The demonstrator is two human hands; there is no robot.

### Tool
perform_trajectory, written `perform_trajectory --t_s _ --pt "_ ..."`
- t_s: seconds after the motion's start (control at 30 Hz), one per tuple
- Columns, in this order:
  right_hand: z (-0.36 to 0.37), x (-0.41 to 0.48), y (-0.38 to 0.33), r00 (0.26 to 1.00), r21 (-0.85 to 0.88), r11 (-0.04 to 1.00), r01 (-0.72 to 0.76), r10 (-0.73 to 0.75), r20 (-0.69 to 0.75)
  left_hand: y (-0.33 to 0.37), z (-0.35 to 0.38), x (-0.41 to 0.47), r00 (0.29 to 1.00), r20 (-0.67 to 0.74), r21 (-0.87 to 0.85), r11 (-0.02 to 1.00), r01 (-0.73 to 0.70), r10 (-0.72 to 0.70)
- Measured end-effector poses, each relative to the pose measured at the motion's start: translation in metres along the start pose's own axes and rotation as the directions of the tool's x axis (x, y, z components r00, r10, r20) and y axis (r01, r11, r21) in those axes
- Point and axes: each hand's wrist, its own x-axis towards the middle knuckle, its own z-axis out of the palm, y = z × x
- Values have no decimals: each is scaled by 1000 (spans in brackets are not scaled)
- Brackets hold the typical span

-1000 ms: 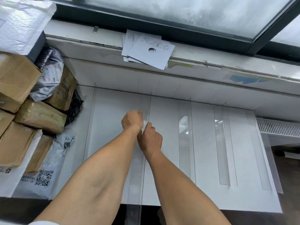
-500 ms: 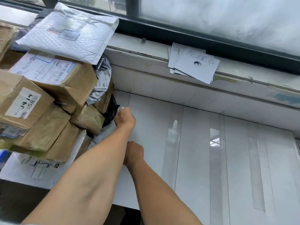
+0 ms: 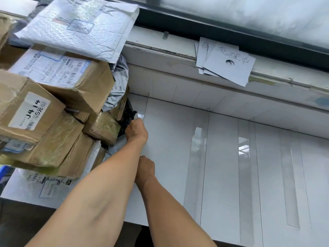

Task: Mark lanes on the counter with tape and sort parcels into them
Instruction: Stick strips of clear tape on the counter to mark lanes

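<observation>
right hand's fingers behind the left forearm, parcel pile cropped at left edge

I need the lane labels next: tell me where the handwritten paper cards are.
In the head view, the handwritten paper cards lie in an overlapping stack on the window ledge, upper right, just under the dark window frame and above the taped counter.

white counter carries three clear glossy tape strips running near-to-far across its right half, well apart and roughly parallel, while the parcels, brown taped cartons, grey poly bags and a white bubble mailer on top, sit stacked at far left
</observation>
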Motion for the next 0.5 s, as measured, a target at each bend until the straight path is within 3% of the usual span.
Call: perform_trajectory --t_s 0.5 --pt "15 5 -13 998 85 996 -18 23 -61 -9 0 -1 1000 -10 10 1000 -11 11"
